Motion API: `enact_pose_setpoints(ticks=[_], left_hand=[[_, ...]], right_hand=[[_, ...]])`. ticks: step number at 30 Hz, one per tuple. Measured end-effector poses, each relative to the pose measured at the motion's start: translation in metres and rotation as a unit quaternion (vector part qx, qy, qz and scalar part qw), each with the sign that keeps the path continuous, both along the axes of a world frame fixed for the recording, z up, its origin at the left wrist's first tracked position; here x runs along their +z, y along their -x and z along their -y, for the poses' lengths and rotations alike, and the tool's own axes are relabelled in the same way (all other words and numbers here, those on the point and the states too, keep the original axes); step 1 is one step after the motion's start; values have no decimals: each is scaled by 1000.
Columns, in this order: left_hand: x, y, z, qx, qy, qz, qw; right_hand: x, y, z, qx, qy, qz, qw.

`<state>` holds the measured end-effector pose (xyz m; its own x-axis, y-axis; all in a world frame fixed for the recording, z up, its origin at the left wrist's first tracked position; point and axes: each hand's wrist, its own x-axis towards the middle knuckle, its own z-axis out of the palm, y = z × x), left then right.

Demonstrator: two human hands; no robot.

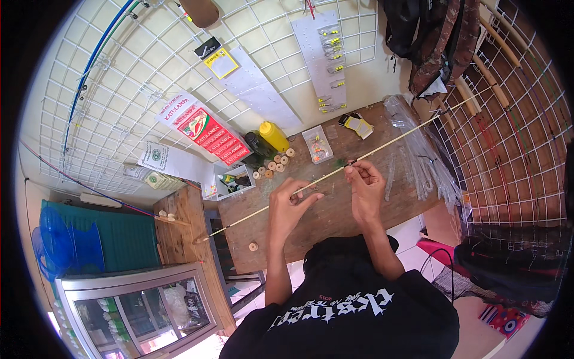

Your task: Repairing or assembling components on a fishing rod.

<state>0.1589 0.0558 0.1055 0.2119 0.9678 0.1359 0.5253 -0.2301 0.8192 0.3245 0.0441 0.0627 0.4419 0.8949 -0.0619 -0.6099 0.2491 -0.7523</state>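
Observation:
A long, thin pale rod (394, 140) runs diagonally across my view, with short dark sections along it. My left hand (290, 203) has its fingers curled over the rod left of centre, the thumb held apart below it. Right of that, my right hand (363, 182) pinches the rod at a dark section with thumb and index finger. Beneath them is a wooden workbench (269, 233), where one small round cork piece (253, 246) lies near the front left. Whether the rod's far left end touches anything is unclear.
Behind are several cork rings (278, 166), a yellow bottle (274, 137), a small clear box (318, 143), a white bin (227, 188) and clear tubes (412, 167). Wire racks (508, 137) with rods stand right; a glass cabinet (137, 305) and blue fan (66, 239) are left.

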Motion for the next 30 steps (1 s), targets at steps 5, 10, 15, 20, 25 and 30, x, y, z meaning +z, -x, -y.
enact_pose_setpoints(ticks=[5,10,15,20,25,30], left_hand=[[-4,1,0,0,-3,5,1000],[-1,1,0,-2,7,-15,1000],[-1,1,1,0,0,-18,1000],[-5,5,-2,3,-7,-12,1000],[-1,1,0,8,-7,4,1000],[-7,4,-1,13,-4,32,999]], right_hand=[[-2,1,1,10,-10,-39,999],[-6,5,0,-4,-37,-105,994],[-9,1,0,19,-39,-85,995],[-2,-18,-5,-2,-32,-67,997],[7,-48,-18,-58,-53,-58,995],[18,-73,-25,-103,-95,-74,987]])
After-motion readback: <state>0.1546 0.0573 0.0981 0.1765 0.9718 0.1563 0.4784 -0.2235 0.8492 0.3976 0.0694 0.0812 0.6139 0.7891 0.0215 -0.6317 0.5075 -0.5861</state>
